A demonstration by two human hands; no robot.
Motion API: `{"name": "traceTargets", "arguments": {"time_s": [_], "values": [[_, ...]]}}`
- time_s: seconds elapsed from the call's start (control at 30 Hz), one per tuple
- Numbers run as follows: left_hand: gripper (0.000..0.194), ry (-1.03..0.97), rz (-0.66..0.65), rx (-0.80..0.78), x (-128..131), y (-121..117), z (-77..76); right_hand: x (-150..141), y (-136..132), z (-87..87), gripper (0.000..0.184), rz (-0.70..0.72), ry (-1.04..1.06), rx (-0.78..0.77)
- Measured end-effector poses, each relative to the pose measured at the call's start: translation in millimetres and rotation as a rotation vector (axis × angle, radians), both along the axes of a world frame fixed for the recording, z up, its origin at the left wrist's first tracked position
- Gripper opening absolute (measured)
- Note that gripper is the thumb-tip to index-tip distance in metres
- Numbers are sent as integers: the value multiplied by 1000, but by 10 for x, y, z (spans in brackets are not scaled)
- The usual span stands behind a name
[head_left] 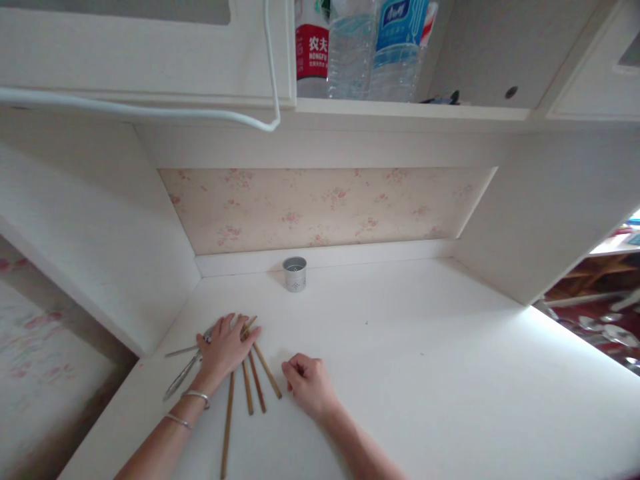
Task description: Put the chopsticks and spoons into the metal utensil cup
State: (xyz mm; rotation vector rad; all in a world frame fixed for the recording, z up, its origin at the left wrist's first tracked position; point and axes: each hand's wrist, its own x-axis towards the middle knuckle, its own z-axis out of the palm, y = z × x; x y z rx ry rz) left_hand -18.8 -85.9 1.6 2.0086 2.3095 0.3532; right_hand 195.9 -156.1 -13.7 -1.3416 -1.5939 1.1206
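Observation:
Several brown wooden chopsticks [257, 380] lie fanned out on the white desk [425, 373] near its front left. My left hand [225, 347] rests flat on their far ends, fingers spread, with two bracelets on the wrist. Silver metal cutlery [181, 377] lies under and to the left of that hand. My right hand [307, 381] sits on the desk just right of the chopsticks, fingers loosely curled, holding nothing. A small perforated metal cup [295, 273] stands upright at the back of the desk, against the wall.
A shelf above holds plastic water bottles [370, 47] and a red-labelled bottle [311, 50]. A white cable [150, 110] hangs across the upper left cabinet. White side panels close the desk on both sides; a floral panel [320, 207] backs it.

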Motion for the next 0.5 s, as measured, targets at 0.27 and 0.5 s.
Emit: {"name": "traceTargets", "arguments": {"time_s": [0.27, 0.5], "values": [[42, -48, -62, 263, 43, -421, 235, -39, -45, 38, 35, 42, -42, -27], [40, -571, 15, 257, 7, -1616, -23, -6, 332, 253, 20, 142, -169, -105]]}}
